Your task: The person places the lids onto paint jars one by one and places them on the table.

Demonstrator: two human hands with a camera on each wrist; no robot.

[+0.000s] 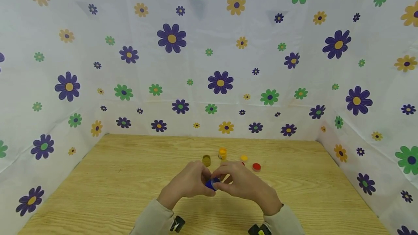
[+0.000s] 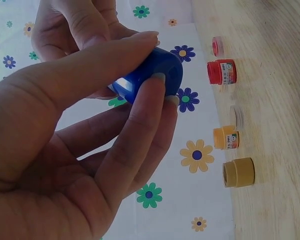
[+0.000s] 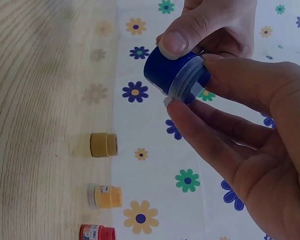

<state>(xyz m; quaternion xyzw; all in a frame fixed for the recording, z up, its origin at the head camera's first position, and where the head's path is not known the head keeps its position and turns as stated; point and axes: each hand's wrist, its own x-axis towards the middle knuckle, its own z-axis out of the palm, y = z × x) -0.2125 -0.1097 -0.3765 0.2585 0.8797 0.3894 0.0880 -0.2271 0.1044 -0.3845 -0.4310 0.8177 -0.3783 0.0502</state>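
In front of me a small blue paint jar (image 1: 212,184) is held up off the table between both hands. My left hand (image 1: 192,180) grips its blue body, thumb on one side and fingertips on the other in the left wrist view. With thumb and fingers, my right hand (image 1: 240,180) pinches the clear ridged lid (image 3: 186,79) at the jar's other end. The jar is tilted, and the lid sits against it. Whether the lid is loose, I cannot tell.
Beyond the hands on the wooden table (image 1: 130,177) stand an ochre jar (image 1: 206,160), a yellow jar (image 1: 222,153) with a yellow lid (image 1: 244,158) beside it, and a red jar (image 2: 222,72) near a red lid (image 1: 256,167). Flower-patterned cloth (image 1: 209,64) surrounds the table.
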